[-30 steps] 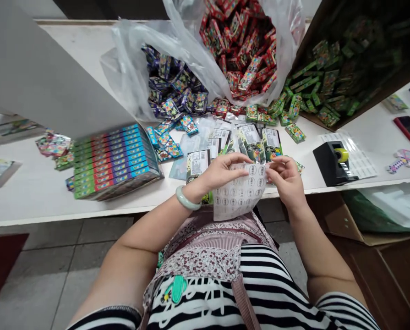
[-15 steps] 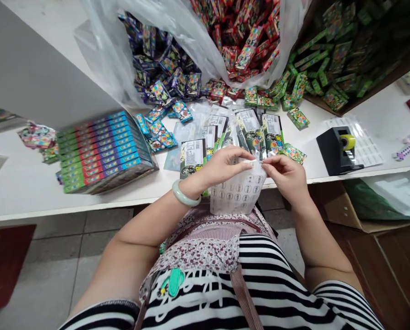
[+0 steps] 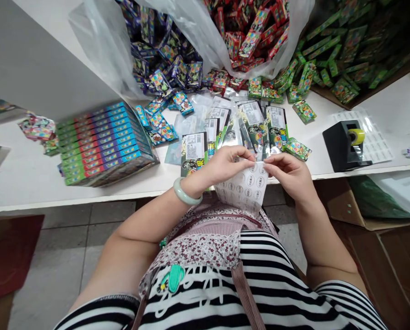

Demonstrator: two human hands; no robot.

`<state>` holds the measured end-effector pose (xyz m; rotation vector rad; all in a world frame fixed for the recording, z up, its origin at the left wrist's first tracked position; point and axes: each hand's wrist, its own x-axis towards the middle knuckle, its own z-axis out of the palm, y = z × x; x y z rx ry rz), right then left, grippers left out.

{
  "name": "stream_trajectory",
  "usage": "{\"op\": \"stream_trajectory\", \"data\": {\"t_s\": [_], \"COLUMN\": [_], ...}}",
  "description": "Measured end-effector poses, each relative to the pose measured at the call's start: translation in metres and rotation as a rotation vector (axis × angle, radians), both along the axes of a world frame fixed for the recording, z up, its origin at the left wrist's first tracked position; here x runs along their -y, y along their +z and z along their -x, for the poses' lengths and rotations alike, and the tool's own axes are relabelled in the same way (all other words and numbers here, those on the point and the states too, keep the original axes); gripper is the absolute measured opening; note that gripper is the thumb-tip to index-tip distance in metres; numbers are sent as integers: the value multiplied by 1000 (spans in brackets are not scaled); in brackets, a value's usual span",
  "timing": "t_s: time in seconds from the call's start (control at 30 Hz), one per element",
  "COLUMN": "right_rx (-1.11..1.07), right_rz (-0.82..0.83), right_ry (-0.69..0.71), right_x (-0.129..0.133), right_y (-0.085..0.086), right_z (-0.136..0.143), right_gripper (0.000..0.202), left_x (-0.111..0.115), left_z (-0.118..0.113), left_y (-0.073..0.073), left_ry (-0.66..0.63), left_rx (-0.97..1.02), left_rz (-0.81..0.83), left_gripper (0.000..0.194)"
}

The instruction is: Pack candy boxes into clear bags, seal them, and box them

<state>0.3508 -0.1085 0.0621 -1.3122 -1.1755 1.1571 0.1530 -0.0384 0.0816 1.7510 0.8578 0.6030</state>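
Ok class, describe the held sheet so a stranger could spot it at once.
Find the white table, then the left hand and right hand close together at its near edge. They hold the pale sheet, printed with rows of circles. Unlike the flat sheet beside the tape dispenser, it is held up.

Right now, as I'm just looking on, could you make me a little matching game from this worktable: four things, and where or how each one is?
Things:
1. sheet of round stickers
2. tape dispenser
3. pale green bangle
4. small red boxes

Places or states:
A. around the left wrist
B. heaped in a clear plastic bag
C. black, with a yellow roll
D. pinched by the left hand and the right hand

Right pairs: 1-D, 2-C, 3-A, 4-B.
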Motion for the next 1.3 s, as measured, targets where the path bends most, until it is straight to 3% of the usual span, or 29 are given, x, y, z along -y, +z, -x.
{"op": "stream_trajectory", "data": {"t_s": [0.13,0.37,0.6,0.73,0.97,1.3], "right_rx": [163,182,378,459,414,641], "right_rz": [-36,23,-169,-301,-205,-449], "right_ry": [7,97,51,37,10,38], "right_x": [5,7,10,11,12,3], "right_y": [4,-1,1,-2,-8,-6], "right_z": [-3,-8,-3,-3,-4,-1], "right_gripper": [18,17,3,9,8,13], "left_x": [4,7,8,7,7,8], "left_z": [-2,-3,-4,-4,-4,-8], "left_y": [-1,-5,-7,-10,-10,-13], "left_ry": [-27,-17,-3,12,0,28], "left_rx": [5,-14,-36,-36,-12,-27], "left_rz": [-18,-41,-2,17,30,39], "left_gripper": [10,8,17,18,19,19]}}
